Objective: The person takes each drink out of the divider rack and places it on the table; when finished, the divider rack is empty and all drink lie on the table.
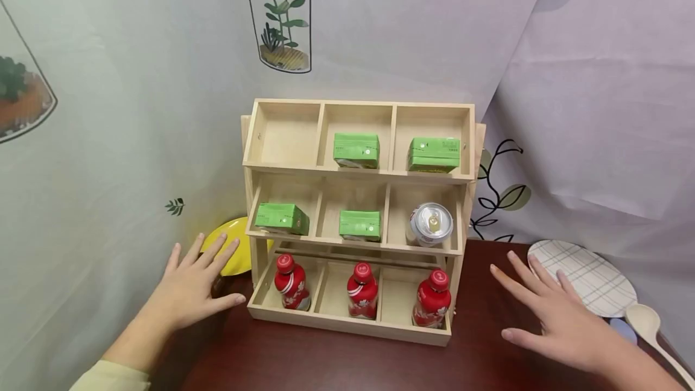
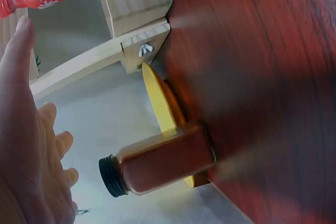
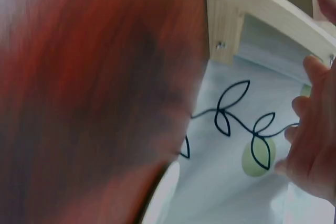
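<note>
Between my two hands stands a three-tier wooden rack (image 1: 350, 326) with three compartments per tier. Red bottles (image 1: 362, 291) fill the bottom tier, one in each compartment. On the middle tier are two green cartons (image 1: 361, 224) and, at the right, a silver-topped can (image 1: 431, 223). Two more green cartons (image 1: 434, 154) sit in the top tier's middle and right compartments; its left one is bare. My left hand (image 1: 192, 288), fingers spread, hovers left of the rack. My right hand (image 1: 554, 315) is spread likewise on the right side. Both hold nothing.
A yellow plate (image 1: 234, 246) leans behind my left hand, with a dark-capped bottle (image 2: 163, 161) in front of it. At the right are a checked plate (image 1: 583, 276) and a pale spoon (image 1: 644, 321). Patterned cloth (image 1: 163, 107) hangs behind the dark red table (image 1: 315, 361).
</note>
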